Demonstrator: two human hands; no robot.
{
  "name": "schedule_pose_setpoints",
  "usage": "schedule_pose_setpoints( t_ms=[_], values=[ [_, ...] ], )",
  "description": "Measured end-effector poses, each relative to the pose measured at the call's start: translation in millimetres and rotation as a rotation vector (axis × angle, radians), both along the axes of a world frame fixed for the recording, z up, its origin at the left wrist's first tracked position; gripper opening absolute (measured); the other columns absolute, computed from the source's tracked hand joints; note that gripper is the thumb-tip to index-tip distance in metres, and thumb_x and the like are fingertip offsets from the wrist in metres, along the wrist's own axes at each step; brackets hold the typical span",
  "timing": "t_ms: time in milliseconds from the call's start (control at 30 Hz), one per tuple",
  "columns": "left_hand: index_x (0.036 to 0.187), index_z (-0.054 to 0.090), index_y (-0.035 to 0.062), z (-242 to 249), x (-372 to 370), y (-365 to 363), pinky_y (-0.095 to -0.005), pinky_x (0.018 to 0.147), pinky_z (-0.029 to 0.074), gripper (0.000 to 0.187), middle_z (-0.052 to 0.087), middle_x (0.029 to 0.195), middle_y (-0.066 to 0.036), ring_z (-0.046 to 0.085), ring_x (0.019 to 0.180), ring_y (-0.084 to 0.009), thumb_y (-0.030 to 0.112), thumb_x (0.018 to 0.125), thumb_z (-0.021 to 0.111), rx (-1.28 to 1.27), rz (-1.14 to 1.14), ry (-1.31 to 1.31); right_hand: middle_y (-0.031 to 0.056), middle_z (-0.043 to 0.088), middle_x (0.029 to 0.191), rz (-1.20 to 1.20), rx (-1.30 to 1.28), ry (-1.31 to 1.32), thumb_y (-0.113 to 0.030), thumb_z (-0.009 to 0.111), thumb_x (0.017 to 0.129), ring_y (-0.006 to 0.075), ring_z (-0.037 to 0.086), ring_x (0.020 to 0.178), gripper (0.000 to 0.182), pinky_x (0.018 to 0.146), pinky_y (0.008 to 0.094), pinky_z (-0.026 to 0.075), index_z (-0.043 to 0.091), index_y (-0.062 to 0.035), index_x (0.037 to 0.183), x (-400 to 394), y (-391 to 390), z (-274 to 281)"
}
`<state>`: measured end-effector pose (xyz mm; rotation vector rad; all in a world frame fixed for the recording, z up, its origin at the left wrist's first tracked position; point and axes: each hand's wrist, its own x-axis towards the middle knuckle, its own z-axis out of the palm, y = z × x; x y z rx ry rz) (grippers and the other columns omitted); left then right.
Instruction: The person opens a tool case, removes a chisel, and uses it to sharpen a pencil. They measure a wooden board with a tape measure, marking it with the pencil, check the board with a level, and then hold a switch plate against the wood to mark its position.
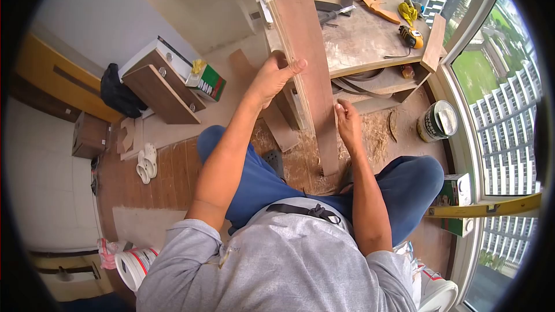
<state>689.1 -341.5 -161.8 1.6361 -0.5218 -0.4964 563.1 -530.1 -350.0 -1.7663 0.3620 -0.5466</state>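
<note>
A long wooden board stands tilted between my knees, its upper end rising in front of the workbench and its lower end near the floor. My left hand grips its left edge, with the thumb on the broad face and the fingers going behind. Lower down, at the right edge, my right hand is closed, its curled fingertips against the board. Layered strips show along the board's left side. Behind it is the workbench, its top worn and dusty.
On the bench lie an orange-handled saw and a yellow tape measure. Wood shavings cover the floor below. A paint bucket and a yellow spirit level are at the right, by the windows. White clogs sit at left.
</note>
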Motion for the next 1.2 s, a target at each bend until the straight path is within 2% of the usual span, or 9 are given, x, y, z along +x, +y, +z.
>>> schedule_pose_setpoints(
  t_ms=[133,233,300,433,533,767,833,1033,1200],
  values=[
    [0.147,0.039,-0.0044,-8.4,10.8,2.0,-0.0369,0.112,0.036,0.088,0.054,0.134,-0.013,0.049,0.128,-0.0198,0.052,0.09,0.075,0.014,0.053,-0.077,0.0082,0.059,0.089,-0.17,-0.029,0.048,-0.016,0.067,0.095,0.0209,0.056,0.078,0.041,0.074,0.0344,0.05,0.056,0.0029,0.13,1.0,-20.8,19.2],
    [0.147,0.037,-0.004,9.8,25.0,-1.1,-0.0371,0.109,0.038,0.086,0.054,0.132,-0.012,0.048,0.127,-0.0177,0.056,0.094,0.068,-0.124,0.179,-0.166,0.0019,0.056,0.094,-0.037,0.588,0.028,-0.012,0.057,0.102,0.009,0.052,0.07,0.028,0.061,0.0232,0.045,0.056,0.0,0.127,-5.5,-53.2,79.1],
    [0.147,0.037,-0.0039,36.8,43.1,-8.3,-0.0367,0.106,0.039,0.084,0.054,0.13,-0.012,0.049,0.126,-0.0168,0.059,0.096,0.063,-0.312,0.233,-0.188,0.0017,0.057,0.092,-0.006,0.542,-0.183,-0.014,0.051,0.107,0.0062,0.052,0.067,0.024,0.056,0.0219,0.044,0.057,-0.0014,0.126,3.2,-68.4,124.2],
    [0.146,0.041,-0.005,73.5,54.4,-20.5,-0.0342,0.1,0.042,0.08,0.055,0.127,-0.011,0.053,0.113,-0.0156,0.062,0.102,0.049,-0.331,0.306,-0.344,0.0075,0.062,0.099,-0.052,-0.184,-0.291,-0.015,0.053,0.106,0.0162,0.061,0.079,0.025,0.07,0.0315,0.05,0.06,0.0008,0.124,40.1,-93.2,217.0],
    [0.122,0.064,-0.003,67.0,76.1,-36.6,-0.029,0.094,0.045,0.058,0.064,0.11,-0.011,0.059,0.101,-0.017,0.05,0.105,0.05,-0.393,0.311,-0.347,0.0241,0.06,0.109,-0.086,-0.758,-0.313,-0.011,0.054,0.103,0.0411,0.062,0.094,0.025,0.084,0.0432,0.05,0.062,-0.0015,0.125,82.1,-107.2,252.1],
    [0.097,0.067,-0.0006,50.0,80.4,-60.1,-0.0319,0.086,0.046,0.029,0.067,0.092,-0.007,0.059,0.09,-0.0172,0.023,0.1,0.05,-0.409,0.415,-0.404,0.0228,0.059,0.106,0.239,-0.971,-0.029,-0.002,0.053,0.093,0.0408,0.062,0.103,0.026,0.09,0.0473,0.051,0.068,0.0004,0.114,159.8,-144.1,163.9],
    [0.095,0.067,-0.0027,42.4,82.0,-66.2,-0.0351,0.088,0.047,0.034,0.069,0.094,-0.013,0.063,0.092,-0.0231,0.021,0.101,0.044,-0.308,0.544,-0.635,0.0206,0.06,0.109,0.219,-1.057,0.039,-0.005,0.056,0.094,0.0392,0.061,0.106,0.027,0.091,0.0484,0.05,0.067,-0.0013,0.118,167.1,-154.2,145.7],
    [0.095,0.065,-0.0032,42.5,80.5,-65.4,-0.0367,0.088,0.048,0.035,0.068,0.095,-0.016,0.064,0.094,-0.0276,0.021,0.103,0.04,-0.372,0.516,-0.376,0.0202,0.061,0.118,0.123,-0.997,-0.139,-0.012,0.063,0.092,0.0411,0.061,0.11,0.035,0.093,0.0497,0.05,0.064,-0.0047,0.126,166.5,-160.3,157.3],
    [0.103,0.063,-0.0005,40.4,78.4,-64.0,-0.0403,0.089,0.047,0.031,0.064,0.094,-0.017,0.061,0.094,-0.0328,0.02,0.105,0.039,-0.233,0.581,-0.865,0.0231,0.065,0.122,-0.122,-1.054,0.167,-0.019,0.06,0.092,0.0437,0.062,0.111,0.038,0.093,0.0522,0.051,0.063,-0.0055,0.128,220.9,-250.4,154.0]
  ],
)
